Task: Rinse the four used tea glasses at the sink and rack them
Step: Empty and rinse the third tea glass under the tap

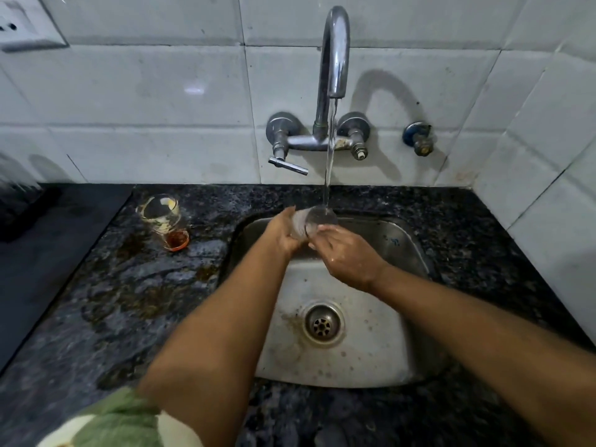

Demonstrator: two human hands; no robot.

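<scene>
A clear tea glass (309, 220) lies on its side over the steel sink (400, 253), its mouth turned right under the stream of water from the tap (335, 53). My left hand (283, 235) wraps its base. My right hand (346, 256) has its fingers at the rim. A second glass (163, 222) with reddish tea dregs at the bottom stands on the wet counter to the left of the sink.
Dark speckled granite counter (135, 301) around the sink carries brown tea puddles. A lever handle (288, 166) sticks out below the tap. A dark object (19, 204) sits at the far left. The drain (322, 324) lies in the basin's middle.
</scene>
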